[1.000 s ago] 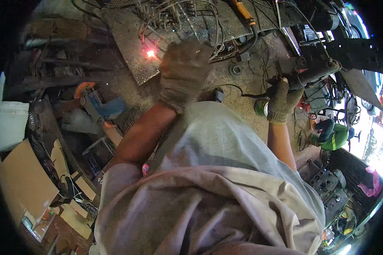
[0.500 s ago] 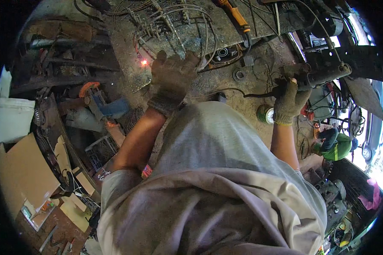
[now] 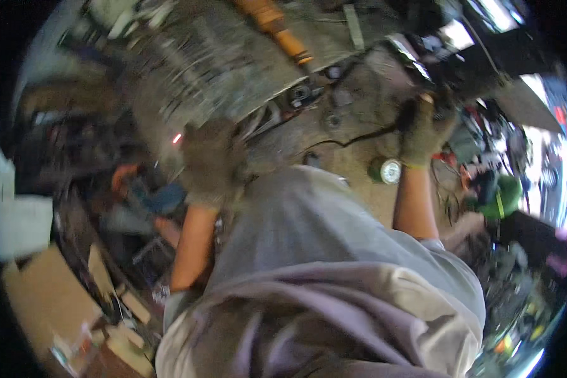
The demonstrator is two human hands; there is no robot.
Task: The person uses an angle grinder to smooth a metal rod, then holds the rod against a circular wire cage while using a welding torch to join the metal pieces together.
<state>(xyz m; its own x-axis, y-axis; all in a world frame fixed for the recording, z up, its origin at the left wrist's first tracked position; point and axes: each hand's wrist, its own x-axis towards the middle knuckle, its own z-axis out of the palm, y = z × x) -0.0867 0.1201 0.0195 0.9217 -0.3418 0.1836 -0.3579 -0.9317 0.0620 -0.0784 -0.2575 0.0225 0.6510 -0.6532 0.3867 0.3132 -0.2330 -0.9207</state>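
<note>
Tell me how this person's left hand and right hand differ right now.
The left hand looks dark brown and badly blurred; the right hand looks paler, olive-grey, with a yellow glove edge.
The left hand is beside a glowing red spot, with no held object discernible; the right hand appears to grip a dark object where a dark cable ends.
Both wear gloves below bare forearms.

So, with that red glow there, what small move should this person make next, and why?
Probably ease the gloved left hand a little to the right, away from the small red glowing spot. The hand is close beside it, and the picture is too blurred to tell whether the spot is hot, so more room seems the careful choice.
</note>
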